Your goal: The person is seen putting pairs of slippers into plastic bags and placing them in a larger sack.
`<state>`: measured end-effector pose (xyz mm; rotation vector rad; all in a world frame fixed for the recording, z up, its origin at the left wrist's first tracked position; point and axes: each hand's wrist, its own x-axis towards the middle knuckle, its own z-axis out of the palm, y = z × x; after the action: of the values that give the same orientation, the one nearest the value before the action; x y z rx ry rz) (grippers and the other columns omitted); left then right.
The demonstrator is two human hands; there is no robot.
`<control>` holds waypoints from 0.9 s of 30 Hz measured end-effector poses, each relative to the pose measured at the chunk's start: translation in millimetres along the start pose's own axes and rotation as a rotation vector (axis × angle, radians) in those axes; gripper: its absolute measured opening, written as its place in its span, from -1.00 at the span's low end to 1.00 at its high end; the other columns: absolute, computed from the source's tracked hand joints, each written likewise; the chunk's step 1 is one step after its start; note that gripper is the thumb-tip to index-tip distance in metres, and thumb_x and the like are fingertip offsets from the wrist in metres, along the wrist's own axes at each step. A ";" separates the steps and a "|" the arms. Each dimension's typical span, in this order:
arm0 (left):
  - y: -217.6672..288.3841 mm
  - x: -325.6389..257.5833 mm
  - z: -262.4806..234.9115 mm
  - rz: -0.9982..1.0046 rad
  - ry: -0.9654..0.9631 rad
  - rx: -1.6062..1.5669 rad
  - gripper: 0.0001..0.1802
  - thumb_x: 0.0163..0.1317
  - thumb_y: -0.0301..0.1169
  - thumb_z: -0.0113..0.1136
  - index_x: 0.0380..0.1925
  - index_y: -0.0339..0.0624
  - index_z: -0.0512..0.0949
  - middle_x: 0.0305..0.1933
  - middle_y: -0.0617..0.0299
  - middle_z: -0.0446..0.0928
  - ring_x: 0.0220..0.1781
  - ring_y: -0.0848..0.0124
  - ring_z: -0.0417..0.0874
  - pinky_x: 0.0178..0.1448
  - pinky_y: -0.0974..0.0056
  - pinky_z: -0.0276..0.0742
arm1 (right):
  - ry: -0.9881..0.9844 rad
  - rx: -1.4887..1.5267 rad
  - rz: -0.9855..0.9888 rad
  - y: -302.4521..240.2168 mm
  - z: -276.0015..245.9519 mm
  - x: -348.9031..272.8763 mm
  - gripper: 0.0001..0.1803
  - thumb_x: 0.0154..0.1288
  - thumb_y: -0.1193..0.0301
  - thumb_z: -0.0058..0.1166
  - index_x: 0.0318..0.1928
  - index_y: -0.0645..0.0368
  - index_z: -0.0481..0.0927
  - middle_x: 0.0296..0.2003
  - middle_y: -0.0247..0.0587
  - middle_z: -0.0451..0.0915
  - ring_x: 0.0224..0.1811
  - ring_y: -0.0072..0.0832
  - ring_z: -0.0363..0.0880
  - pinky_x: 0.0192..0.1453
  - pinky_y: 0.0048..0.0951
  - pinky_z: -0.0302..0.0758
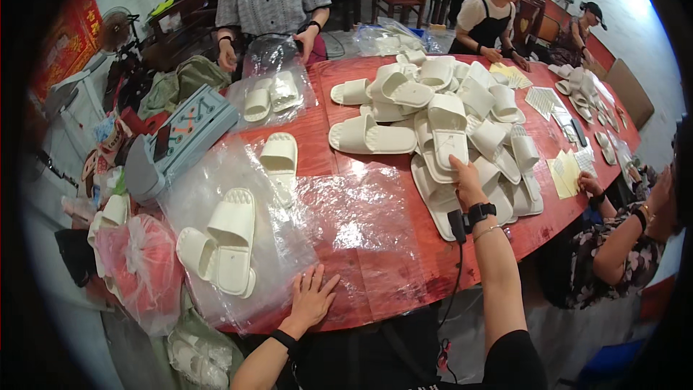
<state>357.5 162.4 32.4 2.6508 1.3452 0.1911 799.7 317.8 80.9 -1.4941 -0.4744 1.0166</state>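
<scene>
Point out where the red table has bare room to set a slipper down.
Free: the red table strip between the lone slipper and the slipper pile, and the near edge between the left hand and right hand. Crowded: the pile, and the plastic bags on the left.

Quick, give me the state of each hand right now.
Left hand: open, flat on the clear plastic bag.
Right hand: closed on a white slipper in the pile.
</scene>
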 end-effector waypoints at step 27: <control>8.5 28.5 -1.6 -0.537 0.542 -1.687 -0.25 0.00 -0.67 -0.15 0.27 -0.27 -0.08 0.13 0.03 0.29 0.06 0.34 0.42 0.16 0.32 0.32 | -0.561 0.402 0.447 135.8 55.8 -266.5 -0.56 0.26 0.30 0.03 0.12 0.00 0.27 -0.06 -0.42 0.46 -0.07 -0.55 0.45 -0.08 -0.39 0.47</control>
<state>380.6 180.7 36.8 0.8206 1.0386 1.2842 577.5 113.4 43.1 -0.9553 -0.2973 1.7878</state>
